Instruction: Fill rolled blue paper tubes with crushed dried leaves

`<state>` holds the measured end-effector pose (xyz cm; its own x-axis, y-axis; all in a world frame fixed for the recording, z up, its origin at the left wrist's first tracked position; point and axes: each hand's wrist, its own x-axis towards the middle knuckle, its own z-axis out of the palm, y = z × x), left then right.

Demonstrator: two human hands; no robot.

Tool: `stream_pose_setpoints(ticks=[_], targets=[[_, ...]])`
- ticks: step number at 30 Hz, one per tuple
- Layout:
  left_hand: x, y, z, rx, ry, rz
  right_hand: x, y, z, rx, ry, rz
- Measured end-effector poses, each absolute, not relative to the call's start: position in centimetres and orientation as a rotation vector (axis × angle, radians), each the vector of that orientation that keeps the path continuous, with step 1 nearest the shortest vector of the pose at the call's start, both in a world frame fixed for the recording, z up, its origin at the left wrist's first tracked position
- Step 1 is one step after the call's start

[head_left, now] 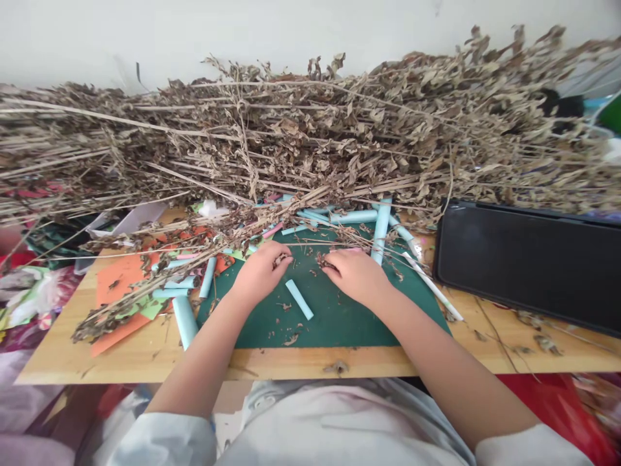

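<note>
Over the left part of a dark green mat (339,327), my left hand (262,273) is closed on some crumpled dried leaves (280,260). My right hand (356,275), on the other side of the mat, has its fingers curled around more dried leaves (323,260). Between and just below the hands lies a light blue paper tube (299,299). Leaf crumbs (290,339) are scattered on the mat. A larger blue tube (381,230) leans beyond my right hand, and another blue tube (185,321) lies left of my left forearm.
A big heap of dried leafy stalks (339,129) fills the back of the wooden table (310,364) against the wall. At right lies a black tablet (528,259), beside a thin white tube (431,285). Orange paper (116,278) lies under stalks at left.
</note>
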<state>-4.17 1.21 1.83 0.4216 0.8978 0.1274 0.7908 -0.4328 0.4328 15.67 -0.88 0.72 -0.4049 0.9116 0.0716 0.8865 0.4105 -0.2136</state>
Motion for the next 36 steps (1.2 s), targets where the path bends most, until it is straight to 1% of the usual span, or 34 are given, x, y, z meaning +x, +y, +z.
stream_pose_setpoints(ticks=[2, 6, 8, 11, 14, 16, 18, 21, 25, 27, 29, 33, 36], targets=[[-4.2, 1.0, 1.7, 2.171, 1.485, 0.655, 16.1, -0.9, 0.7, -1.609, -2.407, 0.248], [-3.4, 0.4, 1.7, 1.986, 1.578, 0.741, 16.8, -1.0, 0.3, -1.538, -2.331, 0.329], [-2.4, -0.4, 2.2, 1.836, 1.562, 0.846, 17.1, -1.1, 0.4, -1.488, -2.313, 0.347], [-0.5, -2.4, 3.2, 1.211, 1.331, 1.049, 16.9, -2.0, 1.1, -1.392, -2.281, 0.344], [1.5, -4.6, 3.6, 0.603, 1.063, 1.085, 15.6, -3.5, 1.8, -1.175, -2.287, 0.346], [2.3, -5.6, 3.5, 0.307, 0.956, 1.095, 14.6, -4.5, 2.0, -1.115, -2.341, 0.309], [2.7, -6.1, 3.2, 0.122, 0.886, 1.130, 14.0, -5.4, 2.0, -1.161, -2.423, 0.244], [2.5, -6.1, 2.7, 0.075, 0.878, 1.176, 14.3, -6.1, 2.2, -1.211, -2.504, 0.211], [1.2, -5.6, 2.8, 0.173, 0.914, 1.065, 17.1, -6.9, 2.5, -1.061, -2.430, 0.385], [0.1, -5.3, 3.0, 0.196, 0.906, 1.079, 18.6, -7.9, 2.0, -1.073, -2.310, 0.419], [-1.1, -4.9, 3.2, 0.198, 0.884, 1.146, 19.4, -9.3, 1.1, -1.141, -2.323, 0.345], [-3.5, -3.8, 2.9, 0.232, 0.876, 1.236, 18.9, -12.5, -0.9, -1.148, -2.572, 0.176], [-4.6, -3.1, 2.7, 0.226, 0.880, 1.264, 18.0, -13.7, -2.0, -1.152, -2.560, 0.136]])
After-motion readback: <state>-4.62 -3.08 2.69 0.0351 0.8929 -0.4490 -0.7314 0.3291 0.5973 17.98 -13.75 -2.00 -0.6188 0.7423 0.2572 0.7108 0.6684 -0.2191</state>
